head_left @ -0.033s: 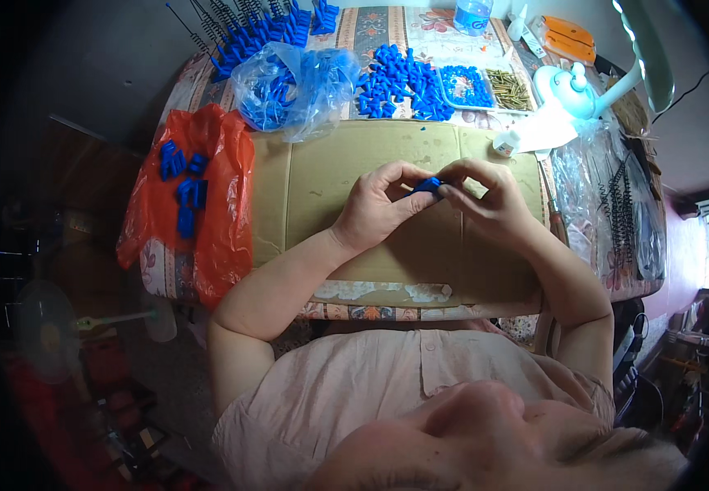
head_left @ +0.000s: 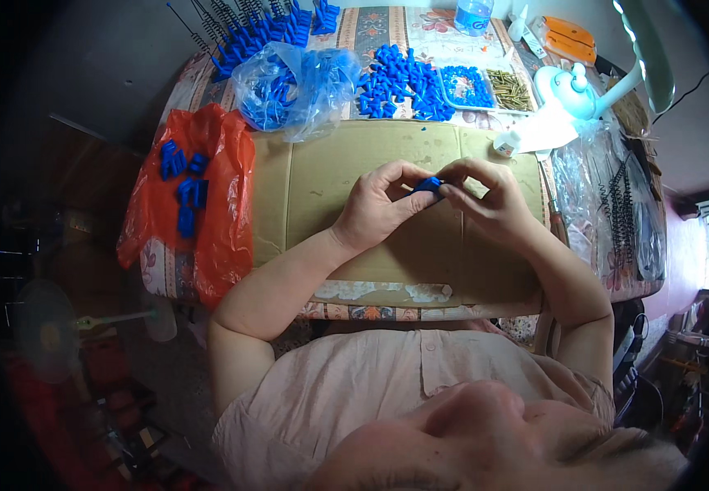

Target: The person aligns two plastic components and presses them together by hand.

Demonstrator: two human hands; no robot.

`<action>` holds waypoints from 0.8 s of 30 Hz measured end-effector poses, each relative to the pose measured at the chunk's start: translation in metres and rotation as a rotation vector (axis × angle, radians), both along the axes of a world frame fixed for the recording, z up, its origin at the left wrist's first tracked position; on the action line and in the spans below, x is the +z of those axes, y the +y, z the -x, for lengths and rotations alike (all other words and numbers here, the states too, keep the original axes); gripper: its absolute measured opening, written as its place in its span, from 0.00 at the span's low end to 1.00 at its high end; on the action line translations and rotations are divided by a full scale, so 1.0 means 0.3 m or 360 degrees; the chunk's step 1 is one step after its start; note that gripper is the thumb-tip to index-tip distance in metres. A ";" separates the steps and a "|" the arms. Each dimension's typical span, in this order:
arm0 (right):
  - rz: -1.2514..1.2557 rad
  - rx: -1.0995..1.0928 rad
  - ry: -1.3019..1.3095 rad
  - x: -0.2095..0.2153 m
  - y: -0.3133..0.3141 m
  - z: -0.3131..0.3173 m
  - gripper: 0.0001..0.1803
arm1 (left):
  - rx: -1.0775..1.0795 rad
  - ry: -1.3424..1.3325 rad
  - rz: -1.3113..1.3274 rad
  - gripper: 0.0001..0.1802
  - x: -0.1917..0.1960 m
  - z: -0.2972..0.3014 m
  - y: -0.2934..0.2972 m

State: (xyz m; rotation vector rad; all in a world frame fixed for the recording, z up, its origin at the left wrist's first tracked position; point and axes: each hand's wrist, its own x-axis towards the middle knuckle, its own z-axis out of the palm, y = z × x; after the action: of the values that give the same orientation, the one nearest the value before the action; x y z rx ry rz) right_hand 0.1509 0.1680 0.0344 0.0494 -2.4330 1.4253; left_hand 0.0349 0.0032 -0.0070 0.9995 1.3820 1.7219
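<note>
Blue piece [head_left: 426, 186], largely hidden by fingers, held over the right half of a brown cardboard sheet [head_left: 322, 168]. The left hand [head_left: 375, 206] grips it between thumb and fingers; the right hand [head_left: 495, 196] has its thumb and fingertips closed together at the piece's right end, though whether they pinch a further small part cannot be told. To the left, a red plastic bag [head_left: 228, 164] bears several blue blocks [head_left: 188, 195]. Beyond the sheet, from left to right: a clear plastic bag [head_left: 326, 92], a heap of blue cone-like parts [head_left: 404, 88], a container of small bright-blue bits [head_left: 464, 87] and a group of brass-coloured pieces [head_left: 508, 90]. At right, black coiled springs [head_left: 619, 204] lie on clear plastic.
</note>
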 end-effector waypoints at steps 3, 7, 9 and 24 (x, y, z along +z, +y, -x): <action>0.0125 -0.0020 0.0000 -0.007 0.002 0.001 0.09 | -0.0027 -0.0087 -0.0042 0.12 -0.007 0.008 0.001; 0.0294 -0.0092 -0.0071 -0.006 0.010 0.003 0.11 | 0.0074 -0.0190 -0.0098 0.12 -0.011 0.022 0.007; 0.0394 -0.0081 -0.0114 -0.026 0.017 0.005 0.11 | 0.0102 -0.0316 -0.0148 0.13 -0.009 0.030 0.010; 0.0278 -0.0021 -0.0202 -0.068 0.007 0.011 0.11 | 0.0193 -0.0585 -0.0224 0.12 -0.010 0.022 0.014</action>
State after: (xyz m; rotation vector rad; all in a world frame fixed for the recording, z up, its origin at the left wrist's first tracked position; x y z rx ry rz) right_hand 0.1475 0.1700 0.0139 -0.0996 -2.3908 1.6758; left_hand 0.0284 0.0073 -0.0099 0.6374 1.1141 1.9973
